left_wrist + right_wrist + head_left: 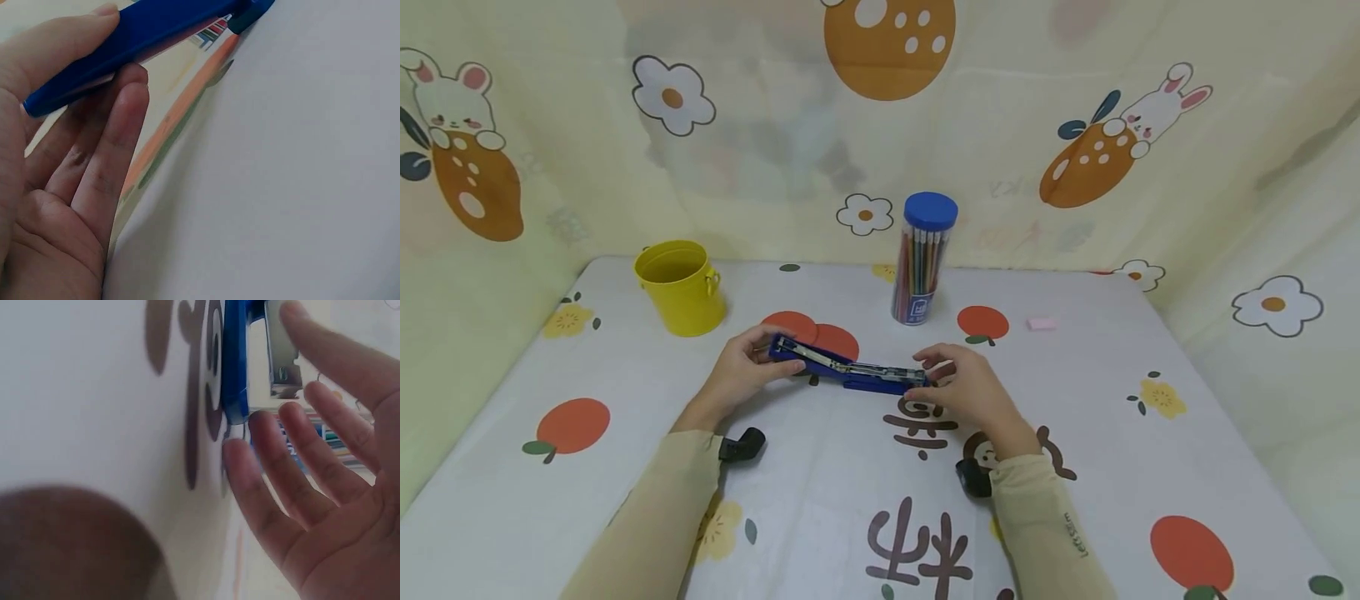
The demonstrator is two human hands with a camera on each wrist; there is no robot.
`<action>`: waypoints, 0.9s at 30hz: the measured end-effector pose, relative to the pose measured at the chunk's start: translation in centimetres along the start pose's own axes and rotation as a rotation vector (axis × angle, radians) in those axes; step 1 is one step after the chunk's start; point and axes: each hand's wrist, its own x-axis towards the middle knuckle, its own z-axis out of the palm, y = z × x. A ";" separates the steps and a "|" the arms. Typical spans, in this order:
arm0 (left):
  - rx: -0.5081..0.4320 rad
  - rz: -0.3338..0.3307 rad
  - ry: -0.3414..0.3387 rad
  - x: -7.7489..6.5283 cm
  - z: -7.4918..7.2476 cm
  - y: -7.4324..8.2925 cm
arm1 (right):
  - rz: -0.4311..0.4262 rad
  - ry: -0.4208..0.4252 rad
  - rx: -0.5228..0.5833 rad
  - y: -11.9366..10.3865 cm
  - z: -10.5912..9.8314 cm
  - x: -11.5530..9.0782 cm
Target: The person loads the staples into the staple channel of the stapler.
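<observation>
A blue stapler (880, 379) is folded wide open, its silver metal staple channel (891, 372) facing up. My left hand (741, 367) grips its raised left arm, the blue cover (150, 31), with the thumb on one side and fingers on the other. The stapler's right part lies low, close over the tabletop. Around that end hovers my right hand (962, 387), fingers spread and loosely bent. In the right wrist view, fingertips (265, 425) are right by the end of the blue base (235, 375), with another fingertip overlapping the metal channel.
A yellow bucket (688, 292) stands at the back left. Behind the stapler is a clear jar of pencils (919, 267) with a blue lid. A small pink eraser-like block (1041, 324) lies at the back right. A patterned cloth (760, 183) hangs behind the table.
</observation>
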 end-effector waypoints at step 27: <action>-0.037 0.232 -0.036 1.3 5.8 4.3 | -0.003 -0.054 0.211 1.4 -0.7 0.0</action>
